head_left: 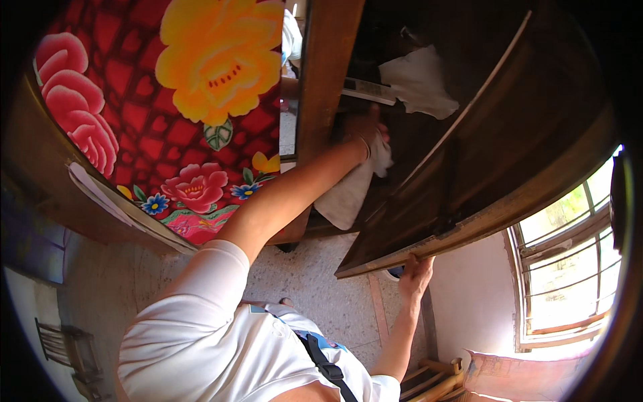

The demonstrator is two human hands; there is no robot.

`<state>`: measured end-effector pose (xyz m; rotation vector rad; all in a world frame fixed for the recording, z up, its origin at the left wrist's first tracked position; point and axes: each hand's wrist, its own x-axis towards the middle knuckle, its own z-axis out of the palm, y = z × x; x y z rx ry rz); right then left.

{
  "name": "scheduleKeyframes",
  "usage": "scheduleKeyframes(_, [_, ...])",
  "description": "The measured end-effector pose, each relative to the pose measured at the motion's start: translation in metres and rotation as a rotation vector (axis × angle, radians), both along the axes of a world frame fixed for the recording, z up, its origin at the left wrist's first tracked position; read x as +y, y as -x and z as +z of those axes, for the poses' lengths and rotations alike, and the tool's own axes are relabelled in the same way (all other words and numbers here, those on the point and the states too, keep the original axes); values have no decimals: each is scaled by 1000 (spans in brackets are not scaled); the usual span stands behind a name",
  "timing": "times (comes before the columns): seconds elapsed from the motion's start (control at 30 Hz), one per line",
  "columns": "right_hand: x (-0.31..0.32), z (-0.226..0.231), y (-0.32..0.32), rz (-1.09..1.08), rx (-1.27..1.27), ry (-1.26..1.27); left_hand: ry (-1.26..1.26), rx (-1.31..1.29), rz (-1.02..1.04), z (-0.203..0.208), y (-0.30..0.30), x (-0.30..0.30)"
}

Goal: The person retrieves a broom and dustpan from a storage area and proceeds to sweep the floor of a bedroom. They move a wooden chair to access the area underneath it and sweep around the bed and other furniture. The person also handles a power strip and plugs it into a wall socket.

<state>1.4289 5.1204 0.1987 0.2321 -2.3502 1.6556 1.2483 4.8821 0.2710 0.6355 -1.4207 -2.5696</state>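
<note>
My left hand (367, 127), in shadow and slightly blurred, reaches into a dark wooden cabinet (320, 87). Its fingers are closed on a white cloth (347, 194), which hangs below the wrist. My right hand (416, 273) grips the lower edge of the open dark wooden cabinet door (469, 181) at the right. Beyond my left hand, inside the cabinet, lie a crumpled white piece (422, 84), cloth or paper, and a flat whitish box-like thing (370, 91). Deeper parts of the cabinet are too dark to make out.
A red panel covering (144, 134) with large flowers spans the left, beside a narrow reflective strip (288, 127). A barred window (562, 254) is at the right. Below are a speckled floor (321, 275), a bamboo seat (439, 382) and a dark wooden chair (67, 348).
</note>
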Motion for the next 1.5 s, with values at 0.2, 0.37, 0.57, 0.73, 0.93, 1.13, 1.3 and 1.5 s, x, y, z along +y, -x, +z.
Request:
scheduleKeyframes(0.2, [-70, -11, 12, 27, 209, -148, 909, 261, -472, -84, -131, -18])
scheduleKeyframes(0.37, [-166, -13, 30, 278, 168, 91, 974, 114, -502, -165, -271, -91])
scheduleKeyframes(0.57, [-209, -101, 155, 220, 339, 23, 704, -300, -277, -187, -398, -149])
scheduleKeyframes(0.73, [-231, -134, 123, -82, 689, -258, 668, -214, -2, -198, -496, -207])
scheduleKeyframes(0.93, [-314, -310, -73, 441, 233, -1417, 510, -291, 325, -227, -639, -278])
scheduleKeyframes(1.13, [-522, -271, -372, 1040, -1656, -6, 360, -397, 567, -222, -759, -345])
scheduleKeyframes(1.3, [-654, -220, -473, 1923, -1185, -364, 300, -374, 824, -218, -821, -410])
scheduleKeyframes(1.5, [-796, -199, -560, 2431, -814, -676, 347, -359, 1108, -242, -899, -513])
